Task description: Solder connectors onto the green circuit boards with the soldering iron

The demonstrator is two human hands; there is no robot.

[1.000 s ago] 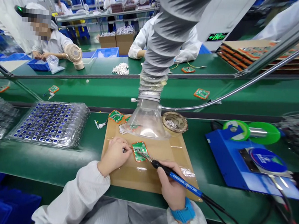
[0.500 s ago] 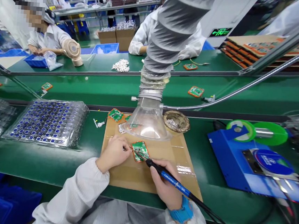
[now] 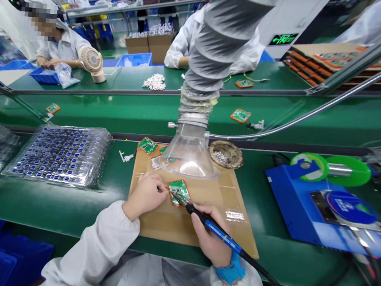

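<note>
My right hand (image 3: 212,240) is closed around a blue-and-black soldering iron (image 3: 221,234). The iron's metal tip reaches onto a green circuit board (image 3: 180,190) with an orange rim, which lies on a cardboard sheet (image 3: 159,227). At the board's left edge, my left hand (image 3: 146,196) is closed in a pinch; what its fingertips hold is too small to make out. Just above the board hangs a clear fume hood (image 3: 191,158). More circuit boards (image 3: 148,146) lie at the back of the cardboard, partly behind the hood.
To the right stands a blue solder feeder (image 3: 301,206); a round tip-cleaning dish (image 3: 226,155) sits behind the cardboard. Clear trays (image 3: 59,156) are stacked on the left. Beyond runs a green conveyor (image 3: 139,116) carrying boards, with co-workers on its far side.
Boards on the conveyor have shifted left. Both my hands and the soldering iron stay almost where they were.
</note>
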